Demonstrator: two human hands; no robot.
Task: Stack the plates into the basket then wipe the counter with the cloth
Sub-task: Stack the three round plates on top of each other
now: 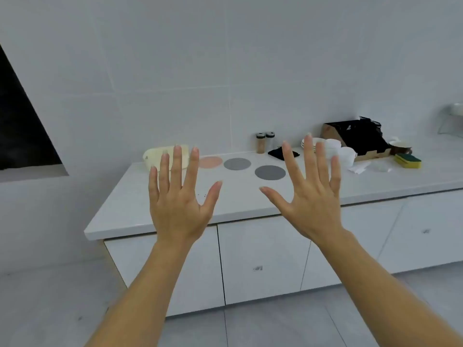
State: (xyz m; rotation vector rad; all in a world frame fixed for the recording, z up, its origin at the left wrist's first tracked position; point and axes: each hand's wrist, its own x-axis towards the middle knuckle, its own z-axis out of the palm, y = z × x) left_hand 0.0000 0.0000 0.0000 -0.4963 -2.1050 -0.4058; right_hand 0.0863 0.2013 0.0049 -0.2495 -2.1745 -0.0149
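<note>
Three flat round plates lie on the white counter [140, 211]: a pink plate [211, 162], a grey plate [237, 163] beside it, and a darker grey plate [270, 172] nearer the front. A cream basket [153, 156] stands at the back left, partly hidden by my fingers. A black cloth [276, 153] lies folded behind the plates. My left hand [179, 204] and my right hand [310, 196] are raised in front of the counter, backs toward me, fingers spread, holding nothing.
Two spice jars [265, 142] stand by the wall. White bowls and cups [338, 150], a cardboard box with black contents [355, 137], a yellow-green sponge [408, 161] and a brown-rimmed cup [402, 146] crowd the right. White cabinet doors [263, 261] sit below the counter.
</note>
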